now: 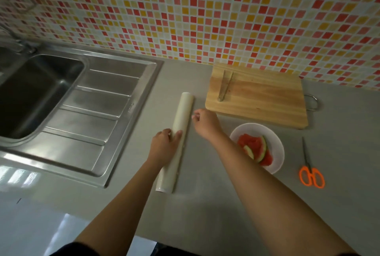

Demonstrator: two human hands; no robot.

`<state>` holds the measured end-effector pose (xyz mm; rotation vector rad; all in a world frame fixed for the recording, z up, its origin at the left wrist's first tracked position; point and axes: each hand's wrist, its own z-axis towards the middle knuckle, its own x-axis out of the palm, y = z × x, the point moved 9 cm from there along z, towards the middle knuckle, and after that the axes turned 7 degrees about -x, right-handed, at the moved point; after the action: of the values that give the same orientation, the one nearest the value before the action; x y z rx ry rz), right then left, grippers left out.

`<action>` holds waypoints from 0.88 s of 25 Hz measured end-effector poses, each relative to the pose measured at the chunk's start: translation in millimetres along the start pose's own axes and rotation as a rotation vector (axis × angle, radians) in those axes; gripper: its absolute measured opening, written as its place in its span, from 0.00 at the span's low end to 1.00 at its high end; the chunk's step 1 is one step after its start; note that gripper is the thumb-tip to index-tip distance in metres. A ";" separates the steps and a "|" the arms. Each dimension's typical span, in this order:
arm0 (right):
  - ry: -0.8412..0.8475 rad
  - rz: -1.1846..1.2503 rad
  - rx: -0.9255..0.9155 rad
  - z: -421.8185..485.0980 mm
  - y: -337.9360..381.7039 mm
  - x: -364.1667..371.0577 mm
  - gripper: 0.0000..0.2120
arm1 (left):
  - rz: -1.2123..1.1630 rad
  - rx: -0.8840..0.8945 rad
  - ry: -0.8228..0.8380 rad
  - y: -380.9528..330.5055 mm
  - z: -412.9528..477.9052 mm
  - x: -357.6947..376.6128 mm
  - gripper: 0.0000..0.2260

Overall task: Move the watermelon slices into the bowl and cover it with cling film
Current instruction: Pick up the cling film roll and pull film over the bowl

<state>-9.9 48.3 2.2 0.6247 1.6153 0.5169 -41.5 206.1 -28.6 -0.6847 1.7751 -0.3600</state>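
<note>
- Cling film roll (pixel 179 132): a long, off-white, smooth cylinder. It lies flat on the matte grey countertop (pixel 216 204), between the sink and the bowl.
- Left hand (pixel 164 145): grasps the roll near its middle, with the fingers wrapped over the top.
- Right hand (pixel 205 123): its fingers are curled, and it is just beside the roll's right side. Whether they pinch the film's edge cannot be told. A faint glossy sheet shows on the countertop to the right of the roll.
- Bowl (pixel 276 140): white, round and smooth. It stands on the countertop in front of the cutting board.
- Watermelon slices (pixel 254 147): red flesh with curved green-and-pale rinds, piled inside the bowl.
- Cutting board (pixel 263 101): rectangular, light wood with a visible grain and rounded corners. A metal wire loop (pixel 313 102) projects from its right end.
- Tongs (pixel 225 85): metal, lying on the left part of the board.
- Scissors (pixel 311 170): dark blades and orange plastic handles, lying to the right of the bowl, blades closed.
- Sink (pixel 115 99): brushed stainless steel with a ribbed drainboard. A small stamped mark on it is unreadable.
- Wall (pixel 185 9): a mosaic of small square tiles in red, pink, yellow and white.
</note>
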 end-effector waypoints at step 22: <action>-0.121 0.748 0.157 -32.9 7.0 -5.3 0.05 | -0.637 0.161 0.014 -50.3 -0.4 -49.3 0.13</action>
<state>-41.3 50.8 15.2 1.3670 1.2798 0.8750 -19.3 196.9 37.6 -1.1244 1.4848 -0.9261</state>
